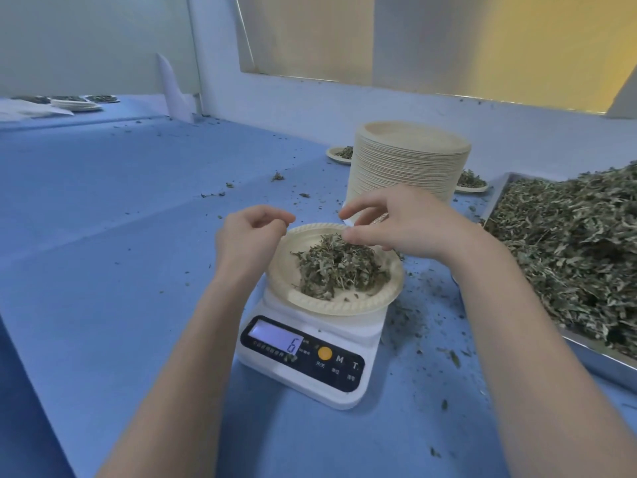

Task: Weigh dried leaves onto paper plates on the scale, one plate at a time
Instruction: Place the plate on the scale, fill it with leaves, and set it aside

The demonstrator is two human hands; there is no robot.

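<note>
Between the two hands, on the white scale (312, 343), sat a round paper plate (344, 303) holding a loose mound of dried leaves (336, 267). The plate had no long axis; the scale beneath it ran lengthwise toward the person, its display end nearest them and showing a 6. The left hand (250, 232) hovered at the plate's left rim with its fingers curled in; whether it pinched anything could not be told. The right hand (396, 219) hung over the far side of the mound, fingers bent narrowly with their tips at the topmost leaves, though a grip could not be made out. Just beyond the right hand stood a tall stack of plates (410, 163), flanked by two filled plates. To the right of the right forearm lay a metal tray (586, 353) heaped with leaves. Everything rested on a blue table (120, 253) strewn with leaf crumbs, against a pale wall.
</note>
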